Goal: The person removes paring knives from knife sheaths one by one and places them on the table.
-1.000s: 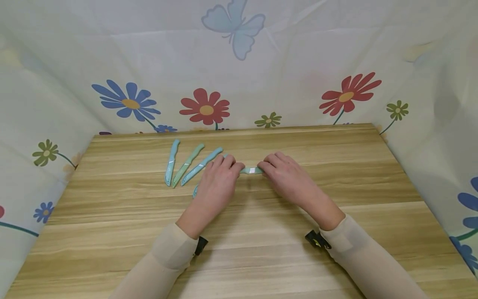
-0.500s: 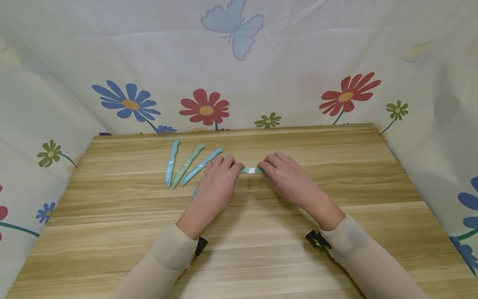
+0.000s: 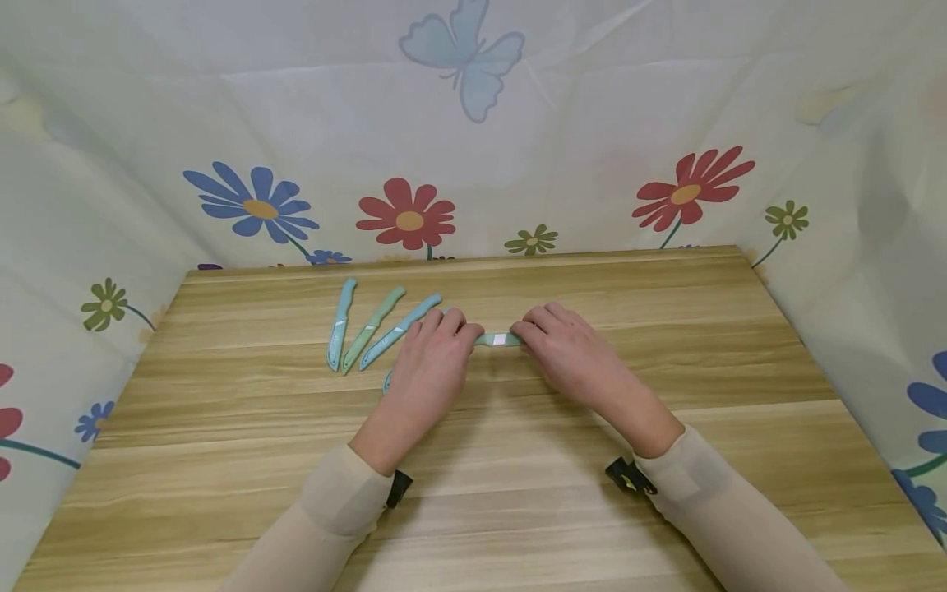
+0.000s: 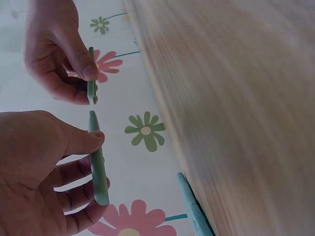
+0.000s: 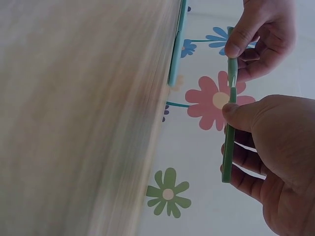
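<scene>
A green paring knife [image 3: 499, 339] in its matching sheath is held level above the table between both hands. My left hand [image 3: 432, 358] pinches the knife's handle [image 4: 98, 172] between thumb and fingers. My right hand [image 3: 570, 353] grips the sheath [image 5: 229, 147] in the same way. A short pale white section shows between the hands in the head view. To the left lie a blue sheathed knife [image 3: 340, 325], a green one [image 3: 373, 330] and another blue one [image 3: 400, 330]. One more blue knife [image 3: 387, 381] is mostly hidden by my left hand.
The wooden tabletop [image 3: 666, 493] runs back to a white cloth backdrop [image 3: 296, 107] printed with flowers and a butterfly. The same cloth hangs along both sides. Dark wrist-camera mounts [image 3: 629, 475] sit at the sleeve cuffs.
</scene>
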Tool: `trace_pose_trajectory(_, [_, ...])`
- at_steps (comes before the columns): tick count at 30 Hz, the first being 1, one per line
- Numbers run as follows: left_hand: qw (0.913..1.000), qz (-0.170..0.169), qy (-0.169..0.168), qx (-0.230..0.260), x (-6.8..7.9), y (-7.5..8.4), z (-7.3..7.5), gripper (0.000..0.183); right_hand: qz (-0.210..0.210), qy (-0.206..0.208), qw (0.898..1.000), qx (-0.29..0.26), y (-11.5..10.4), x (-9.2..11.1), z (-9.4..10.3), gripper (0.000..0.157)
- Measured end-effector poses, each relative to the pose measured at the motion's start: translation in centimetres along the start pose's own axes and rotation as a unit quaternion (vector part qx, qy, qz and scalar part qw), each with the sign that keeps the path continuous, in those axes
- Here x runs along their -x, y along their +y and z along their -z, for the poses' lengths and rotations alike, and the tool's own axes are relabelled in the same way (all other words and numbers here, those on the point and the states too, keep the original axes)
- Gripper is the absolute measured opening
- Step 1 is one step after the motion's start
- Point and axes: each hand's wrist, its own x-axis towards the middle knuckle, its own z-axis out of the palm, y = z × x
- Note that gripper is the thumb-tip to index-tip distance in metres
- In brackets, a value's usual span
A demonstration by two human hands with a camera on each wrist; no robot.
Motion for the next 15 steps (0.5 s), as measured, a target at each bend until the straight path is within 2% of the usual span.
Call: trace_pose_trajectory(15, [0.9999,0.009,-0.002,0.007,0.08,0.01,0.01,0.022,-0.003,0.0,1.0,-0.007,0.13,0.1,-0.08,0.024])
